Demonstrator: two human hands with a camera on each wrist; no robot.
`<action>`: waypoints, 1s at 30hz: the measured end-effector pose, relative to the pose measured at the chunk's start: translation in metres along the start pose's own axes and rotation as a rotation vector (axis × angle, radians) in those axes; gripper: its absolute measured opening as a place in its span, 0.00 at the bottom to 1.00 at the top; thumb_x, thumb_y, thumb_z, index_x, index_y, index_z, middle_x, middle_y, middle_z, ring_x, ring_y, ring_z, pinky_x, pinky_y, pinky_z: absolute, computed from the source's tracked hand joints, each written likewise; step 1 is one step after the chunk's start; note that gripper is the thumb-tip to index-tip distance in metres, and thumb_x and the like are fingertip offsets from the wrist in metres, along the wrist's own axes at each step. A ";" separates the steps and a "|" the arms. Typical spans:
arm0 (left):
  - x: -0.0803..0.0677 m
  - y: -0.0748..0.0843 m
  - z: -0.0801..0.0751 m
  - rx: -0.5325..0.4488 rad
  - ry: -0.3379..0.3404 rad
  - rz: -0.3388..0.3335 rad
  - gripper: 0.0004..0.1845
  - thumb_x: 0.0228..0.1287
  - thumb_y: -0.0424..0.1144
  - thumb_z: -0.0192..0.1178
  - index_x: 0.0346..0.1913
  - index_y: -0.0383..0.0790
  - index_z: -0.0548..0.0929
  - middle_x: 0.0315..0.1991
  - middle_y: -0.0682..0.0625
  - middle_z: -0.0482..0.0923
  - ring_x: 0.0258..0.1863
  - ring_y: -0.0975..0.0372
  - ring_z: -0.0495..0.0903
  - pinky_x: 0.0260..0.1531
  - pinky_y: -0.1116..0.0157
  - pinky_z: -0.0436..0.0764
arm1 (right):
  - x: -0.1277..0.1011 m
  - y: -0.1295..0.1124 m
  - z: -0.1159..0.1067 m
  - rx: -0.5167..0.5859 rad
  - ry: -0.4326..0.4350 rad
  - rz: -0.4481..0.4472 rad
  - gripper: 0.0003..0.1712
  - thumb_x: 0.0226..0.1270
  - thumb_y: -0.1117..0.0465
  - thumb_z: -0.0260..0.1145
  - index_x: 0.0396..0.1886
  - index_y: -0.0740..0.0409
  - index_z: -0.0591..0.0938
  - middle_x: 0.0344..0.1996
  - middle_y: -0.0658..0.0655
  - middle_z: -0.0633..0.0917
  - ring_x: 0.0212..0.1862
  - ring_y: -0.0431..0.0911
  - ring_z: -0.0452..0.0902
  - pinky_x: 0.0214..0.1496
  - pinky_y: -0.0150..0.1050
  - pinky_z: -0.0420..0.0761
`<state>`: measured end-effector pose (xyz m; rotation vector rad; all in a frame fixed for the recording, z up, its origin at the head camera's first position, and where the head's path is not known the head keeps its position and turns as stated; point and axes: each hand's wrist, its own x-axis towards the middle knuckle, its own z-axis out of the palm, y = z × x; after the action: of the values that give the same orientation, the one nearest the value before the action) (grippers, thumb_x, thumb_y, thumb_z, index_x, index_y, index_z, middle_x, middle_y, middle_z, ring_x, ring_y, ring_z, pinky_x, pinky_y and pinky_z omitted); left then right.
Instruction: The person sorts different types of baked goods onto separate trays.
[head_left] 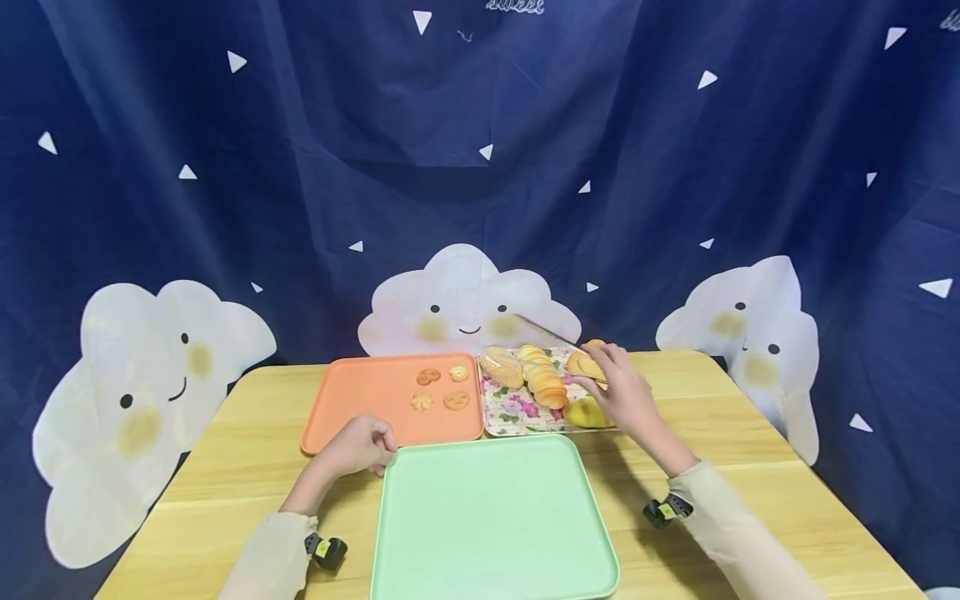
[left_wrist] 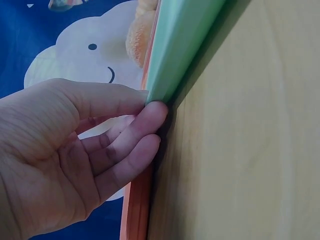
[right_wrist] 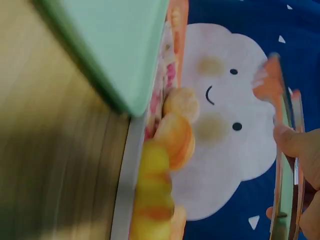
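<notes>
Over the floral tray (head_left: 517, 417) of bread on the counter (head_left: 225, 467), the right hand (head_left: 622, 396) pinches metal tongs (head_left: 551, 332), while the left hand's (head_left: 360, 446) curled fingers (left_wrist: 145, 125) touch the green tray's (head_left: 487, 517) corner.

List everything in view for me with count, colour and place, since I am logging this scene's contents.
Table: one, light wood, under everything.
Green tray: one, pale green, nearest the person.
Orange tray: one, orange, behind the green tray, to the left.
Cookies: four, golden brown, on the orange tray.
Floral tray: one, white with pink flowers, right of the orange tray.
Breads: several, golden, on the floral tray.
Tongs: one pair, metal, over the breads.
Backdrop: one, dark blue with white clouds, behind the table.
Left hand: touches the green tray's corner.
Right hand: grips the tongs.
</notes>
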<state>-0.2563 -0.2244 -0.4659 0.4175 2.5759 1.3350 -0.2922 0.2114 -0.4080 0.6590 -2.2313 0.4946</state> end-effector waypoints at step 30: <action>-0.001 0.001 -0.001 0.014 0.004 0.023 0.05 0.55 0.23 0.66 0.26 0.33 0.83 0.15 0.52 0.75 0.17 0.59 0.82 0.21 0.65 0.80 | -0.053 0.093 -0.011 0.029 0.065 0.681 0.28 0.68 0.60 0.70 0.54 0.81 0.76 0.43 0.77 0.78 0.48 0.68 0.71 0.51 0.64 0.70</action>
<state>-0.2557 -0.2253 -0.4644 0.4487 2.5927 1.3278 -0.3099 0.3072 -0.4538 -0.1308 -2.3542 0.8623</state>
